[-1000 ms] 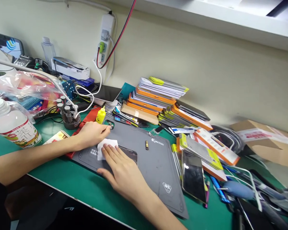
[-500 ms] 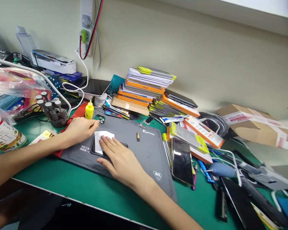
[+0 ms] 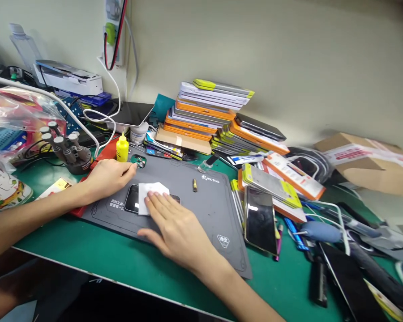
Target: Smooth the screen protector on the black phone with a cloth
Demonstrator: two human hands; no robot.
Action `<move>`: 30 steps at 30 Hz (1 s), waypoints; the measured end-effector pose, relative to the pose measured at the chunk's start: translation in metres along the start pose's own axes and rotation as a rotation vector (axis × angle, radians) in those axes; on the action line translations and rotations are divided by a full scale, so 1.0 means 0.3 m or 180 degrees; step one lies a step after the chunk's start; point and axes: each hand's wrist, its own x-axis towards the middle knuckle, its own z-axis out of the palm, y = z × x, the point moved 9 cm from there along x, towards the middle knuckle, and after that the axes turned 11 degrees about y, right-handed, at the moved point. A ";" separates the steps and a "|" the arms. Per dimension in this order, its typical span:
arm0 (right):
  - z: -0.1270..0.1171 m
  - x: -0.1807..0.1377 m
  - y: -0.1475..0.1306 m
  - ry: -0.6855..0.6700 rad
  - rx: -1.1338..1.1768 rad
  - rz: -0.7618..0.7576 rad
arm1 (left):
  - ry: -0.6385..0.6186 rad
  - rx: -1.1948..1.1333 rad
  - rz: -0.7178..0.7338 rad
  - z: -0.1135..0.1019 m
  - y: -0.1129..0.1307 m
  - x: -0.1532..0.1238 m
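- The white wipe (image 3: pixel 152 192) lies on the dark phone (image 3: pixel 132 205), at the left of the grey mat (image 3: pixel 204 210).
- Your right hand (image 3: pixel 177 230) is flat, its fingers pressing the wipe against the glass.
- Your left hand (image 3: pixel 109 176) rests beside the phone, fingertips narrowed at the small metal parts (image 3: pixel 141 164). Whether it grips them cannot be told.

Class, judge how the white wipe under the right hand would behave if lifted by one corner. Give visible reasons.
The white wipe is probably floppy: it looks thin and lies flat over the dark phone. It is likely very light, so it might slide on the glass unless pressed, as the fingers of the right hand press it now.
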 end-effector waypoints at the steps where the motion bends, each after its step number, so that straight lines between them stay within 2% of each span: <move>1: -0.009 -0.009 -0.020 0.0056 0.0043 -0.0088 | 0.0009 0.0014 0.0012 -0.002 0.002 0.000; 4: -0.016 -0.018 -0.035 0.0124 0.0117 -0.0180 | 0.0016 0.0047 0.0061 -0.003 0.010 -0.002; 9: -0.007 0.001 0.049 0.0044 -0.0179 0.0129 | 0.0039 0.0105 0.0107 -0.002 0.016 -0.002; 15: -0.041 -0.022 -0.026 0.0208 0.0126 -0.0220 | 0.0043 0.0138 0.0112 -0.002 0.015 0.000; 21: -0.056 -0.019 0.055 0.0306 -0.0309 0.0076 | 0.0017 0.0135 0.0141 -0.006 0.023 -0.001; 27: -0.071 -0.027 -0.016 0.0265 0.0086 -0.0194 | -0.0008 0.0124 0.0190 -0.007 0.029 0.000; 30: -0.078 -0.021 0.028 0.0372 -0.0171 -0.0015 | -0.0010 0.0116 0.0212 -0.007 0.031 0.000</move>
